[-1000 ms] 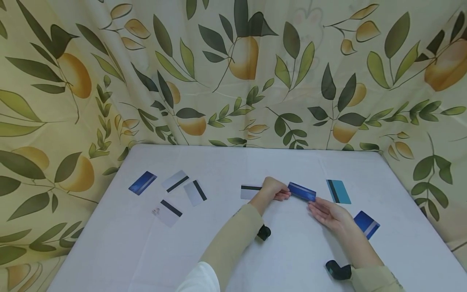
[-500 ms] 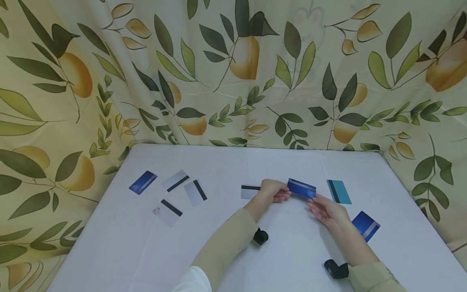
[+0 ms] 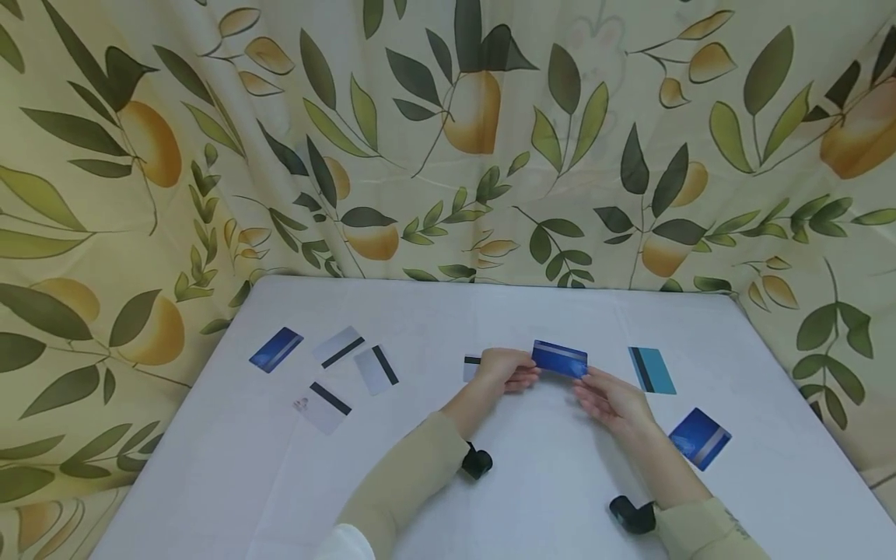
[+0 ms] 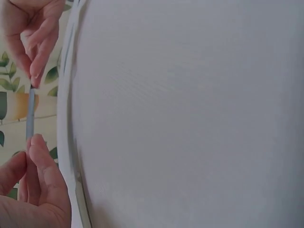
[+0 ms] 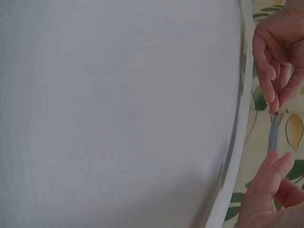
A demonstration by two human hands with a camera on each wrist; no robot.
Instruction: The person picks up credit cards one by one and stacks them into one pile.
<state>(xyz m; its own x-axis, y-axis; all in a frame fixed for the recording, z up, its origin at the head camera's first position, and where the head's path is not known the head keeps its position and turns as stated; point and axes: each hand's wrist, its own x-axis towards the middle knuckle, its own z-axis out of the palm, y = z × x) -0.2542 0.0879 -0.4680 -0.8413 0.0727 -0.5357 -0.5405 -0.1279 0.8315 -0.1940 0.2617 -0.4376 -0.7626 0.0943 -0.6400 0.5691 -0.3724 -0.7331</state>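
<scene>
A blue bank card [image 3: 560, 358] with a pale stripe is held up between both hands above the table, its broad face toward the head camera. My left hand [image 3: 502, 369] pinches its left end, and my right hand [image 3: 617, 398] pinches its lower right corner. In the left wrist view the card [image 4: 31, 114] shows edge-on as a thin strip between the fingertips. The right wrist view likewise gives only its narrow edge. Behind the left hand lies a white card with a black stripe [image 3: 470, 368], partly hidden by that hand.
On the white table [image 3: 546, 498], a teal card [image 3: 652, 370] and another blue card [image 3: 700, 439] lie at right. Toward the left are a blue card [image 3: 276, 350] and several pale cards with black stripes, one of them a pale card [image 3: 323, 407] nearest the front. A patterned curtain [image 3: 434, 179] hangs behind.
Both hands have shifted left together with the blue card. The card has tipped so that more of its face shows, and the left hand covers more of the white card.
</scene>
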